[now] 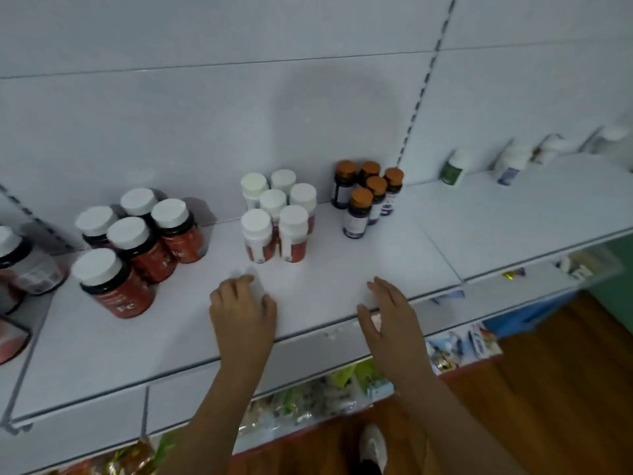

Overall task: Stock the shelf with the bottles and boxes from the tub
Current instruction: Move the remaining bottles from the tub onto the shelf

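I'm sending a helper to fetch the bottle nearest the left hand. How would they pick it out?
On the white shelf, find the middle cluster of small white-capped bottles with red labels. Take the front-left bottle, just beyond the left hand. The red jars to its left are bigger and dark; the bottles to its right have orange caps.

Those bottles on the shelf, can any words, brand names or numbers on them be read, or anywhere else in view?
"Fe": large white letters on the red label of the front big bottle; the same letters seem to show on the red bottle behind it.
Small white-capped bottles: red labels, print blurred, unreadable.
Orange-capped bottles: labels too small to read.
Far bottles on the right: blurred.
Packets below the shelf: print illegible.
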The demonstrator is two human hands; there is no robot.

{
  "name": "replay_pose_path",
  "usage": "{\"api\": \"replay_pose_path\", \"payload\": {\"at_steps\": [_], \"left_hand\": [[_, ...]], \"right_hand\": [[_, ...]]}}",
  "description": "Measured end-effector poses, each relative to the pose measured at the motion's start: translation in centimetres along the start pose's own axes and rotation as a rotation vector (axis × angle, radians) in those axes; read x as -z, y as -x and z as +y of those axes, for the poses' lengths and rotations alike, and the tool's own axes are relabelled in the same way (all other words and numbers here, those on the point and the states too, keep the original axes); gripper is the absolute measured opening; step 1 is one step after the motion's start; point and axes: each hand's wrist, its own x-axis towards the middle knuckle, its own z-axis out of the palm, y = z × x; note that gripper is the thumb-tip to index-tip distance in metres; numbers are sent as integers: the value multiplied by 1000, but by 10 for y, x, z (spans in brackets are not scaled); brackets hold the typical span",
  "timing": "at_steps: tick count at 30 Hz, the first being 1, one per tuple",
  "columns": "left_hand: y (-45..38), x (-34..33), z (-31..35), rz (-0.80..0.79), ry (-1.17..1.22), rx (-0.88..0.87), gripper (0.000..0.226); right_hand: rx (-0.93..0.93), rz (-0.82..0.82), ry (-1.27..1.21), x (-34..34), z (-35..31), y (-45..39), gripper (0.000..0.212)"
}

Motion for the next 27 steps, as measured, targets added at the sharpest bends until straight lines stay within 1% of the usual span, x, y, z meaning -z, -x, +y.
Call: {"api": "replay_pose_path", "payload": {"at_steps": [2, 5, 7, 9, 13, 16, 17, 22, 24, 27], "left_hand": [[29, 0, 29, -57, 21, -63, 33], [65, -12, 84, -194, 208, -263, 27], [83, -22, 126, -292, 285, -406, 31], [99, -34, 169, -371, 311, -529, 38], [129, -62, 253, -533, 303, -700, 54], [155, -82, 323, -657, 268, -759, 72], [164, -89, 348, -681, 275, -769, 74], [211, -130, 466, -743, 294, -814, 70], [228, -143, 502, -764, 316, -836, 73], [250, -158, 546, -782, 337, -871, 70]], "right_hand": [[-57, 50, -36, 25, 15, 4, 55], [-127, 144, -55, 65, 45, 15, 52], [-193, 187, -71, 94, 67, 25, 49], [-218, 225, -79, 126, 92, 36, 47], [-268, 285, -41, 198, 155, 55, 47], [-325, 333, 0, 257, 212, 73, 49], [-338, 348, 3, 278, 231, 80, 50], [-394, 410, 68, 368, 329, 112, 49], [-429, 415, 77, 394, 361, 125, 50], [-461, 410, 88, 426, 402, 137, 50]]}}
